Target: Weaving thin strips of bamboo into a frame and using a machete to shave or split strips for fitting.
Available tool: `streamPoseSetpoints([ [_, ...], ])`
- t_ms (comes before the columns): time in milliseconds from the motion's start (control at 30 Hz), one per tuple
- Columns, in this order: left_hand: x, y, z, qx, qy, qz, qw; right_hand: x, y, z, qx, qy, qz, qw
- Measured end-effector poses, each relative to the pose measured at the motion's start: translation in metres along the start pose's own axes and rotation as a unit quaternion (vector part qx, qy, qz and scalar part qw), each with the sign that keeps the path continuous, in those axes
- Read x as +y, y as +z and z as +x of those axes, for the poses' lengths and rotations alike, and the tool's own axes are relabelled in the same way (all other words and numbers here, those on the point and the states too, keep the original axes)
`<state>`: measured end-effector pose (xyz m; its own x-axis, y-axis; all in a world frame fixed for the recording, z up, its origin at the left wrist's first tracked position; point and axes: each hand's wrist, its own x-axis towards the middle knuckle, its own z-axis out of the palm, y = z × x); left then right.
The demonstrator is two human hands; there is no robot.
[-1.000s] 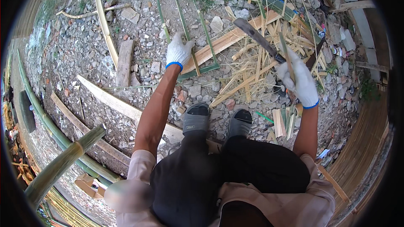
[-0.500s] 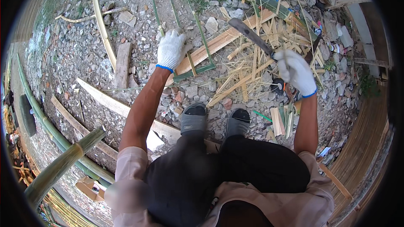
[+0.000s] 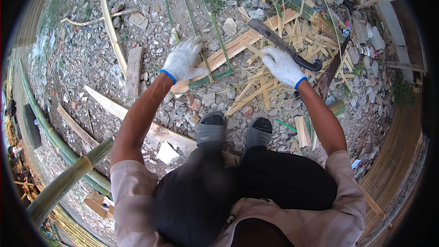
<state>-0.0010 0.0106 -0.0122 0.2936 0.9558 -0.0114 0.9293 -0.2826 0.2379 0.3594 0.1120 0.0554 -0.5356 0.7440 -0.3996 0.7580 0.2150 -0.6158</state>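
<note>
Left hand (image 3: 182, 59) spread, right hand (image 3: 282, 67) pinching a pale strip (image 3: 251, 48).
The left fingers lie over slender green strips (image 3: 188, 9); farther right, the pale strip juts leftward from the right fingertips, a knife (image 3: 276, 40) just beyond them.

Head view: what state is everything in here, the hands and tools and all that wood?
Left hand: gloved, open, thumb out
Right hand: gloved, beside the knife; whether it grips anything is unclear
Knife: unsheathed, handle free of the hand
Shavings: scattered in a loose pile
Pale board: lying flat
Thick bamboo pole: round, unsplit
Cardboard box: open
Sandals: worn
</note>
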Motion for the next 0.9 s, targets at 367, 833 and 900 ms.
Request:
streamPoseSetpoints([
  [367, 0.007, -0.005, -0.003, -0.045, -0.007, -0.053, 0.998, 0.010, 0.017, 0.054, 0.092, -0.208, -0.228, 0.947],
  [833, 0.012, 0.008, -0.007, -0.004, -0.031, -0.055, 0.998, -0.030, 0.030, 0.134, 0.075, -0.080, -0.195, 0.975],
  [900, 0.010, 0.008, -0.009, 0.002, -0.029, -0.065, 0.997, -0.031, 0.034, 0.144, 0.059, -0.078, -0.183, 0.978],
])
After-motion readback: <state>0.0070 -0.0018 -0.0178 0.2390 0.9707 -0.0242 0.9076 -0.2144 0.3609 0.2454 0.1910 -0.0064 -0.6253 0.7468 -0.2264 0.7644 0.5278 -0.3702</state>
